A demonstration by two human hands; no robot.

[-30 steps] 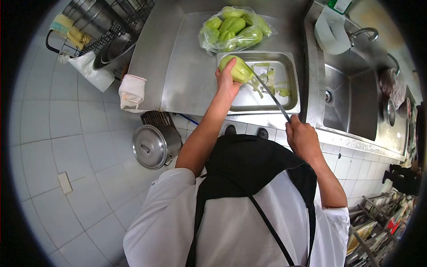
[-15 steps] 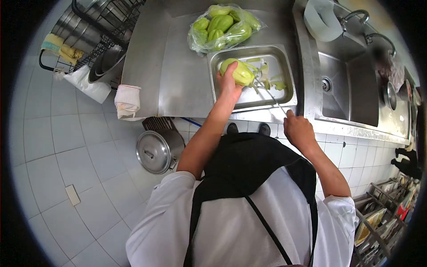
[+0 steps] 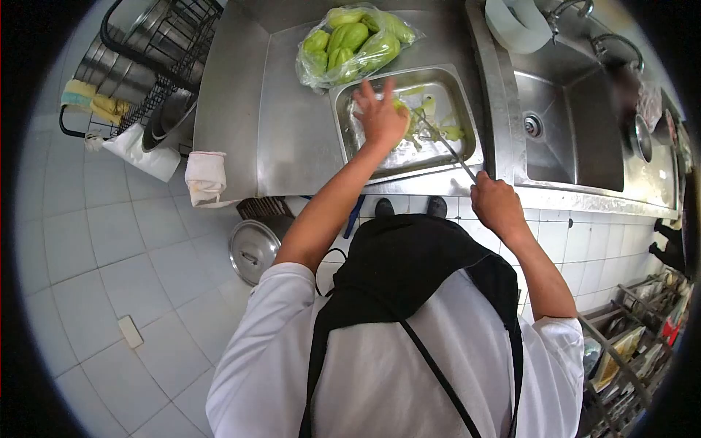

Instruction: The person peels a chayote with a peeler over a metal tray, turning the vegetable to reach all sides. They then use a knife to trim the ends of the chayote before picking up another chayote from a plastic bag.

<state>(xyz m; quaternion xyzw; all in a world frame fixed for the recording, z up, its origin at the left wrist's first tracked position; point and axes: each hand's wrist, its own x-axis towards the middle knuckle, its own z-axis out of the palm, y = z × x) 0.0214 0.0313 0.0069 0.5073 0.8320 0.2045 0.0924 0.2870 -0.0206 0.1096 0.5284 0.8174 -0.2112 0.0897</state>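
My left hand is over the metal tray, its fingers spread and a little blurred. A light green chayote shows beside and under its palm, mostly covered by the hand. My right hand is closed round the handle of a long knife at the tray's front right corner. The blade slants up and left across the tray, its tip near the chayote. Green peelings lie on the tray's bottom, right of my left hand.
A clear plastic bag of several chayotes sits behind the tray on the steel counter. To the right is a sink with taps and a white plastic container. A folded cloth hangs at the counter's left corner. A lidded pot stands below.
My left hand has gone from gripping the chayote to spread fingers above it, hiding most of it. The knife stays in my right hand. The whole view has shifted slightly.
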